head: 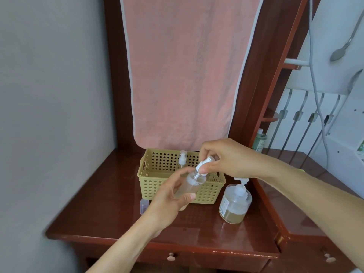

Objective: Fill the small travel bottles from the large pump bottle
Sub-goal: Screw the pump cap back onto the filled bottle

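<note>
The left hand, forearm rising from below, is in front of the basket, fingers curled round a tilted small travel bottle. The right hand, above the basket's right end, pinches the bottle's white pump cap.

- The basket stands on the table, with a towel hanging behind it.
- Right of the basket — the large pump bottle.
- Inside the basket, at its back: a small pump bottle.
- At the basket's front-left corner — a small container.
- Before the basket, held up: the travel bottle, its pump cap atop.
</note>
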`<state>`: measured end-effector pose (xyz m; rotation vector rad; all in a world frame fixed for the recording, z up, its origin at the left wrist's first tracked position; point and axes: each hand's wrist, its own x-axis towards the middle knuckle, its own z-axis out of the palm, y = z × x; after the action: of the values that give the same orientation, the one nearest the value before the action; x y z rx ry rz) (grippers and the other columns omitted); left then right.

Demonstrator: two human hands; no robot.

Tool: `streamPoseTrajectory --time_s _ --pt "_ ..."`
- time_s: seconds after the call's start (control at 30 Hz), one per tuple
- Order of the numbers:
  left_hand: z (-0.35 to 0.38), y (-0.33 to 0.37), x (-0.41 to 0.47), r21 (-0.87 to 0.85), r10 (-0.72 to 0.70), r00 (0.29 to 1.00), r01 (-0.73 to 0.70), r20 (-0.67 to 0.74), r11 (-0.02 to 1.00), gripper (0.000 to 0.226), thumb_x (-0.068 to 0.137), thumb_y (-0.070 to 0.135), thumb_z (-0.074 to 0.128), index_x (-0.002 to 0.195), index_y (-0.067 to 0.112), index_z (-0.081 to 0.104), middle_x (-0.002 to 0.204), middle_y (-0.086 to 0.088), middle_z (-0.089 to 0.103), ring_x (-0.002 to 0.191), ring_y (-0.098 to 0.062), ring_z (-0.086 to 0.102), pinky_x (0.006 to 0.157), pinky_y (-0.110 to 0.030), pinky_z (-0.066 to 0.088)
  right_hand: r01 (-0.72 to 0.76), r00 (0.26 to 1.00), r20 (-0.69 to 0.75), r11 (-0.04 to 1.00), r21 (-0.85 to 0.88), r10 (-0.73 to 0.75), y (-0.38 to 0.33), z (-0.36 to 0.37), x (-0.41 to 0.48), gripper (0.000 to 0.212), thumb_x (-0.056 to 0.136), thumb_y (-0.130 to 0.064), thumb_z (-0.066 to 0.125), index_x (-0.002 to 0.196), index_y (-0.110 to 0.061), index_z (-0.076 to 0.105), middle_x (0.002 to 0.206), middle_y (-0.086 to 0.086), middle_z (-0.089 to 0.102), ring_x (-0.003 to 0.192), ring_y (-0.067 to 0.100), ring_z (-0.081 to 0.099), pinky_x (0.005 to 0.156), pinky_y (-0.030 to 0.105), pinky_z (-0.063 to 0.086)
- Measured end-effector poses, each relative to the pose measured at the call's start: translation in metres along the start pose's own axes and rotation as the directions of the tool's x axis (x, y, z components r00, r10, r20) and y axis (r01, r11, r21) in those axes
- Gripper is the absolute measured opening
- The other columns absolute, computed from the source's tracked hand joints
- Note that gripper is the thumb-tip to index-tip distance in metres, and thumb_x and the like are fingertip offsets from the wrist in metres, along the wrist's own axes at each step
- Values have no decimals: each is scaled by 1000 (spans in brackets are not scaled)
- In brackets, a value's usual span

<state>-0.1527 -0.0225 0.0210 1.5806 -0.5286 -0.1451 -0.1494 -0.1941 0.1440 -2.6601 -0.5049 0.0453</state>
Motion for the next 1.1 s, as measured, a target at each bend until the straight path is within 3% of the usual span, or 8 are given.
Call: streamPoseTrajectory --time_s 0.13,0.27,0.4,0.53,0.67,0.77,0.9,1.1 --pt "-2 0 0 -50 1 1000 -1 -4 999 52 88 4 65 121 42 54 121 8 65 116 -10 58 96 -30 45 -17 999 -20 945 327 25 4 8 -4 18 80 -12 74 94 -13 64 94 12 70 79 26 67 82 45 55" --pt "0 0 -2 -76 9 1000 -9 -1 997 51 88 5 64 126 36 52 122 5 65 117 -12 58 98 -32 45 -55 984 -145 959 276 99 6 17 -6 22 79 -38 74 83 -18 65 82 7 72 65 9 65 75 41 56" --pt "1 -1 -3 -97 10 1000 -12 -19 995 52 88 3 64 125 38 52 121 5 65 115 -13 59 93 -29 46 31 993 -114 898 439 21 7 23 -15 25 82 -11 72 104 -19 62 98 16 67 83 20 65 83 38 54" --pt "4 -2 -5 -103 10 1000 -12 -14 995 53 87 2 64 126 35 52 121 3 65 116 -14 59 98 -34 46 9 979 -187 893 450 84 7 27 -13 23 76 -22 78 90 -12 63 88 10 71 67 9 64 66 29 54" --pt "4 1 -5 -121 12 1000 -14 -18 993 52 87 1 64 126 35 52 121 4 65 115 -12 60 94 -30 47 17 992 -116 860 510 49 9 24 -19 27 81 -11 73 105 -19 62 101 16 68 87 22 65 87 40 54" --pt "5 2 -5 -111 11 1000 -11 -3 994 53 87 2 64 128 33 51 121 3 65 116 -13 60 95 -30 46 -6 979 -175 879 476 102 10 26 -17 31 71 -32 80 92 -17 63 99 16 70 93 32 67 86 49 54" --pt "6 2 -6 -128 4 1000 -4 -5 992 53 87 2 63 129 32 50 122 3 65 116 -14 60 99 -35 45 -23 994 -82 848 529 78 10 24 -21 31 78 -19 77 105 -19 62 100 2 69 90 16 66 91 38 52" --pt "7 5 -5 -142 10 1000 -10 1 990 53 87 1 62 128 33 51 121 4 66 115 -14 60 93 -30 45 9 974 -185 799 602 128 9 34 -20 28 76 -20 78 100 -14 64 104 14 67 88 16 61 88 39 52"
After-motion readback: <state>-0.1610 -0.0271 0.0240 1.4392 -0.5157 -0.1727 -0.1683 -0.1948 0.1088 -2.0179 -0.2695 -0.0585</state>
